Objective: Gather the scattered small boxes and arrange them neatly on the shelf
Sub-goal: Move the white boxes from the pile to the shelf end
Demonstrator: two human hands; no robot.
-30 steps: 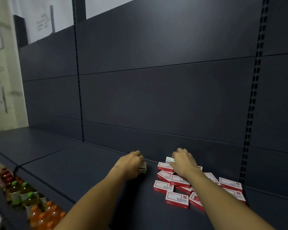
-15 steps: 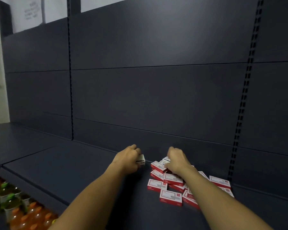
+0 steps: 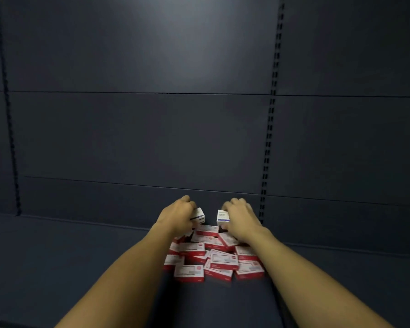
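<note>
Matt shelf (image 3: 81,268), glossy cardboard boxes (image 3: 213,261)

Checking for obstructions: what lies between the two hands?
In the head view, only bare dark shelf back shows between left hand and right hand; each grips a small box.

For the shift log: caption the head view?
Left hand and right hand each hold a small box above the red-and-white pile on the dark shelf.

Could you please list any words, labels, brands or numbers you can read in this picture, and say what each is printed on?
None can be read.
Red and white boxes: printed labels and a small red logo, too blurred.
Box in left hand and box in right hand: dark print, too small.
</note>
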